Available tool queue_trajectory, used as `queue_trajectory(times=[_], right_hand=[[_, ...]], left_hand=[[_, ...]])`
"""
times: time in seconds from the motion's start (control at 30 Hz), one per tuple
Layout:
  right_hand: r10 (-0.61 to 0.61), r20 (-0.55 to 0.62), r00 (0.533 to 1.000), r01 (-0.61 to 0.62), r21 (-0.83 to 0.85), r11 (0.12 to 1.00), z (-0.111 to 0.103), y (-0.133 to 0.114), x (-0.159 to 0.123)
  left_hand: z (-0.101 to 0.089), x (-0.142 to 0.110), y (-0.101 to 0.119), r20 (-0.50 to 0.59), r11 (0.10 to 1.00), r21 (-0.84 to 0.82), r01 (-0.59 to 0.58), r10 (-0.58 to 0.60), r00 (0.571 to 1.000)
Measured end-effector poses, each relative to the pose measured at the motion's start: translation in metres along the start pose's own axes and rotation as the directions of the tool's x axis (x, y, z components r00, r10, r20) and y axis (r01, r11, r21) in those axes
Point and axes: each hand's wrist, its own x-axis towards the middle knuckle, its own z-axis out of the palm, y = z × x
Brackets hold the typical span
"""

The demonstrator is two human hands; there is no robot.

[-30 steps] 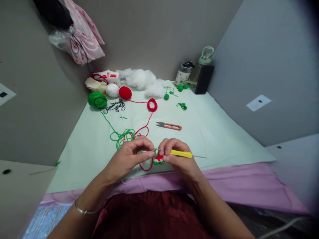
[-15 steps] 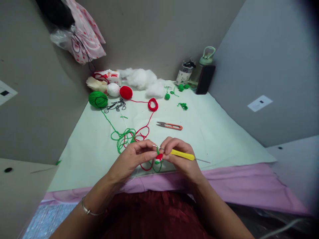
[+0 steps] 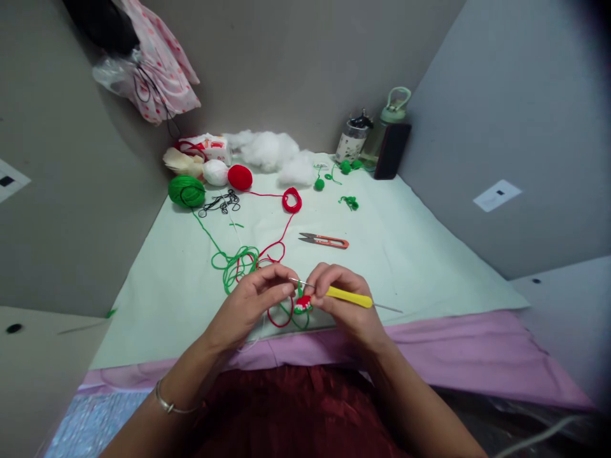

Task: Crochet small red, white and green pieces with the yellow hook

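Observation:
My right hand [image 3: 346, 299] is closed around the yellow-handled crochet hook [image 3: 351, 297], its thin metal tip pointing left. Below the tip hangs a small crochet piece [image 3: 303, 303] in red, white and green, its right edge at my right fingertips. A green strand rises from the piece to the hook's shaft. My left hand [image 3: 255, 302] is curled with the index finger by the hook's tip; green yarn [image 3: 242, 261] runs in behind it. Its thumb is apart from the piece, and the inner fingers are hidden.
Orange-handled thread snips [image 3: 324, 240] lie beyond my hands. Farther back are a green yarn ball [image 3: 186, 191], a red yarn ball [image 3: 240, 178], a red coil [image 3: 291, 200] and white stuffing [image 3: 272, 152]. A bottle [image 3: 394, 114] and a phone [image 3: 393, 151] stand back right.
My left thumb has moved left, off the crochet piece, and shows a gap from it. My right hand keeps its grip on the hook.

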Motion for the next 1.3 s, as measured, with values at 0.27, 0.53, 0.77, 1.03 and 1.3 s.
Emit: queue_trajectory(times=[0.27,0.53,0.77,1.03,1.3], right_hand=[[0.001,0.018,1.000,-0.002,0.041,0.999,-0.005,0.006,0.000],[0.022,0.034,0.999,-0.026,0.101,0.995,-0.005,0.009,0.000],[0.040,0.004,0.999,-0.040,0.191,0.981,0.000,0.009,0.004],[0.064,-0.028,0.998,-0.057,0.192,0.980,0.004,0.009,0.007],[0.121,0.001,0.993,-0.116,0.293,0.949,0.009,0.007,0.008]], left_hand=[[0.010,0.000,-0.008,0.041,0.933,-0.297,0.201,-0.198,0.979],[0.005,0.003,-0.009,0.060,0.963,-0.198,0.181,-0.172,0.983],[-0.009,0.002,0.002,0.103,1.000,0.017,-0.017,0.015,0.995],[0.014,0.001,0.006,0.016,0.948,-0.304,0.097,-0.097,0.995],[0.018,-0.007,0.016,0.153,0.787,-0.576,0.222,-0.163,0.975]])
